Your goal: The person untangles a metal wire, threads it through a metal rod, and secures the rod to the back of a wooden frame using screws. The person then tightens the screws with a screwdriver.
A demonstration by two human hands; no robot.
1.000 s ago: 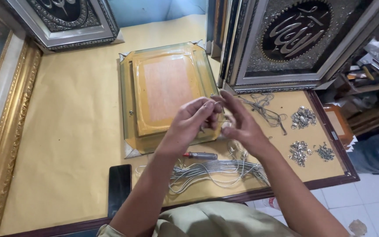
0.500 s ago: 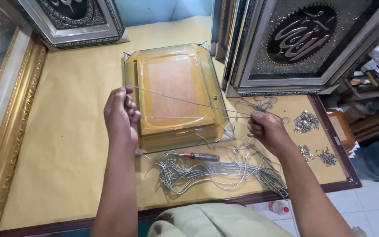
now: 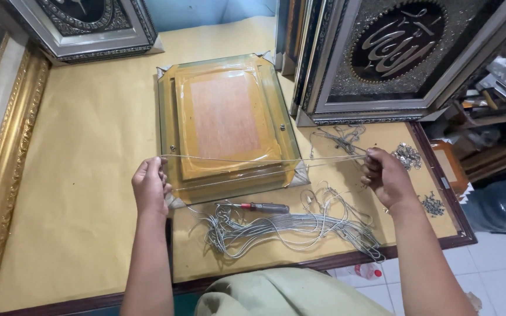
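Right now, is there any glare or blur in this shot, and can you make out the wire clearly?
Head view: even, soft light with only faint shadows; some sheen on the clear wrap over the wooden frame. The thin wire stretched between the left hand and right hand is sharp but faint against the frame. Edges bow slightly from the wide lens.

- You're working in bright, even light from overhead; nothing is dim.
- Your left hand (image 3: 150, 186) and right hand (image 3: 385, 175) throw only soft, faint shadows just below the fingers.
- Beyond your fingertips, the plastic wrap on the wooden frame (image 3: 225, 120) shows mild glare.
- Focus is sharp between your fingers; the wire (image 3: 265, 159) reads clearly.
- The wide lens bends lines at the edges.
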